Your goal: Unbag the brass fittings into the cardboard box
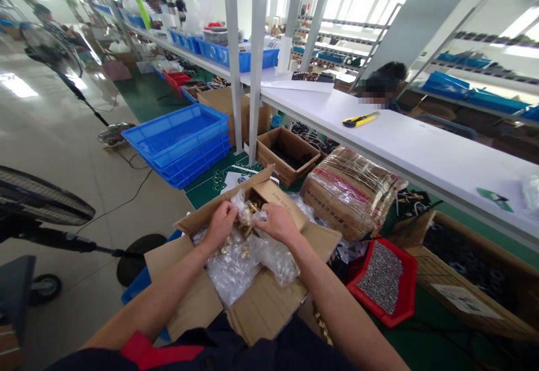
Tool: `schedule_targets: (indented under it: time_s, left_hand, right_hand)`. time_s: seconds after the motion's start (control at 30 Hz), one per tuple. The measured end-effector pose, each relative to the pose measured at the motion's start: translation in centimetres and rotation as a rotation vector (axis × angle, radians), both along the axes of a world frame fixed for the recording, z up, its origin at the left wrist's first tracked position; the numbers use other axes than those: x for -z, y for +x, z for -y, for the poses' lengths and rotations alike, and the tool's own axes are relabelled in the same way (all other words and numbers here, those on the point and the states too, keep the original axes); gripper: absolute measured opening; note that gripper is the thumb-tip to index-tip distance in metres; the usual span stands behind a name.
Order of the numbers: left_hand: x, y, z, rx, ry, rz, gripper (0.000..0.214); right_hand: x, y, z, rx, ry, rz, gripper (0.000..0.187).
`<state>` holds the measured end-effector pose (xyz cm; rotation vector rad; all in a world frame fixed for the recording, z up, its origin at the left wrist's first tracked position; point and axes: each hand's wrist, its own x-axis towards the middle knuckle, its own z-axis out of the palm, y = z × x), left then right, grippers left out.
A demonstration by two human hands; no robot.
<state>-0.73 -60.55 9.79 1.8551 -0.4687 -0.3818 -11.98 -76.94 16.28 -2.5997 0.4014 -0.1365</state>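
Note:
An open cardboard box (263, 306) lies in front of me with its flaps folded out. Clear plastic bags (233, 275) fill it, and brass-coloured metal parts (251, 205) show among them. At the left, my left hand (222, 223) is closed on the edge of a plastic bag (241, 202). My right hand (275, 222) pinches the plastic from the other side, a short way from the left one. The brass parts lie between both hands. My fingertips are partly hidden by the crumpled plastic.
Stacked blue crates (181, 141) stand ahead left, and a black fan (42, 202) is at the left. A taped carton (351, 194) and a red bin (410, 284) of small metal parts are on the right. A yellow cutter (361, 119) lies on the white bench (400, 141); a person (385, 85) sits behind.

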Motion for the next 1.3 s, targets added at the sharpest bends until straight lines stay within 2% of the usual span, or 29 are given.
schedule_targets:
  time_s: [0.03,0.13,0.2,0.23,0.37,0.43,0.53,0.6,0.67,0.7,0.83,0.87,0.93,1.0,1.07,1.2,1.3]
  left_hand:
    - [-0.4,-0.1,0.4,-0.014,-0.107,-0.121,0.025]
    - [-1.7,-0.4,1.5,-0.115,-0.318,-0.378,0.027]
    - [-2.4,-0.9,2.0,-0.172,-0.434,-0.503,0.027]
    - [-2.5,-1.1,2.1,-0.182,-0.499,-0.565,0.027]
    - [-2.1,-1.9,2.5,-0.150,-0.715,-0.689,0.029]
    - [-1.5,-2.2,2.6,-0.128,-0.786,-0.682,0.028]
    - [-0.7,-2.5,2.4,-0.112,-0.858,-0.668,0.026]
    - [-0.3,-2.4,2.3,-0.103,-0.855,-0.657,0.025]
    - [0.1,-2.1,2.0,-0.087,-0.790,-0.622,0.025]
    - [0.3,-1.9,1.8,-0.076,-0.705,-0.571,0.025]
    - [1.4,0.0,0.4,-0.064,-0.238,-0.269,0.024]
    - [1.6,0.4,-0.1,-0.065,-0.159,-0.213,0.022]
    - [2.0,1.1,-1.0,-0.012,-0.029,-0.097,0.017]
    - [1.9,1.3,-1.7,0.126,0.132,0.045,0.014]
    - [1.6,1.2,-2.1,0.261,0.255,0.160,0.016]
    - [0.5,0.3,-2.3,0.447,0.396,0.276,0.020]
    - [0.4,-1.1,-2.1,0.616,0.538,0.391,0.025]
  right_hand:
    - [0.0,-0.1,-0.1,-0.026,0.031,0.016,0.029]
    - [-0.1,-0.3,-0.6,-0.131,0.190,0.090,0.067]
    - [0.0,-0.2,-0.8,-0.121,0.271,0.117,0.082]
    - [0.1,-0.1,-0.9,-0.078,0.302,0.118,0.080]
    - [1.2,0.8,-1.1,0.110,0.454,0.156,0.043]
    - [1.9,1.3,-1.1,0.175,0.592,0.148,0.038]
    - [2.8,1.6,-1.2,0.278,0.878,0.068,0.036]
    - [3.0,1.7,-1.3,0.329,0.971,0.051,0.033]
    - [2.7,1.7,-1.2,0.341,0.862,0.081,0.027]
    - [2.3,1.7,-1.1,0.325,0.737,0.100,0.023]
    - [0.1,2.2,-0.5,0.167,0.066,0.097,0.014]
    - [-0.5,2.5,-0.4,0.117,-0.060,0.057,0.015]
    - [-1.6,3.0,-0.1,0.023,-0.220,-0.019,0.019]
    - [-2.6,3.5,0.2,-0.029,-0.270,-0.063,0.020]
    - [-3.5,3.8,0.5,-0.038,-0.253,-0.064,0.020]
    - [-5.5,3.6,1.5,0.025,-0.158,0.038,0.018]
    - [-6.8,3.4,2.3,0.077,-0.099,0.154,0.021]
